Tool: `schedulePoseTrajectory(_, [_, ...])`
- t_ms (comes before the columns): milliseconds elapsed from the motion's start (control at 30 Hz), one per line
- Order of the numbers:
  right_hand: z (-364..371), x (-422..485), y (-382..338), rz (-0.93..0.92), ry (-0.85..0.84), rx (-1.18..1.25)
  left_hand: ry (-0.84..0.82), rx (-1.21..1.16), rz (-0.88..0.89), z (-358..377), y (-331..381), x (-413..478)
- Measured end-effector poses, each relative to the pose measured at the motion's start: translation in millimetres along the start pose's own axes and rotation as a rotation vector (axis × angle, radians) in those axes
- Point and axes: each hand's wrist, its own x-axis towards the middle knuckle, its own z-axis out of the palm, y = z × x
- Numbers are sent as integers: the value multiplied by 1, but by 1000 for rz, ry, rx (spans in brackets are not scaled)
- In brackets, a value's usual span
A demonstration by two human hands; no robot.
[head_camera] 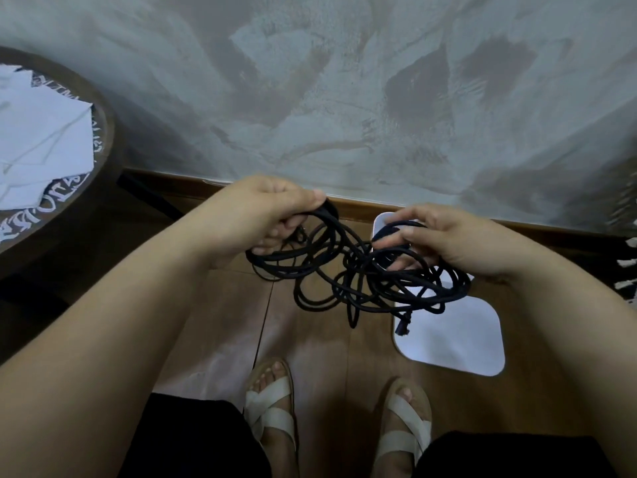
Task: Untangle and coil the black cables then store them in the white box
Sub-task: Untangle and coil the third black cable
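Clearly, with the left hand (pixel 262 215) gripping a bunch of loops and the right hand (pixel 437 239) pinching strands of the black cables (pixel 348 274) hanging knotted above the white box (pixel 455 339), easing loops apart slowly beats tugging them tight.

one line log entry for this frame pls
phase: untangling | left hand: grips loops | right hand: pinches strands | black cables: tangled, held up | white box: on floor, below cables

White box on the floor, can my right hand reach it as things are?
Probably yes: the right hand hovers above the white box with only the black cables hanging between, though it grips them, as does the left hand.
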Motion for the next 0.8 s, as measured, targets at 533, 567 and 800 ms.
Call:
schedulePoseTrajectory(533, [1, 16, 6, -132, 522, -407, 137, 585, -108, 18, -19, 14])
schedulePoseTrajectory(567, [2, 19, 8, -99, 498, -269, 130, 607, -111, 22, -21, 16])
schedulePoseTrajectory(800, [2, 17, 5, 106, 56, 619, 239, 634, -147, 29, -34, 29])
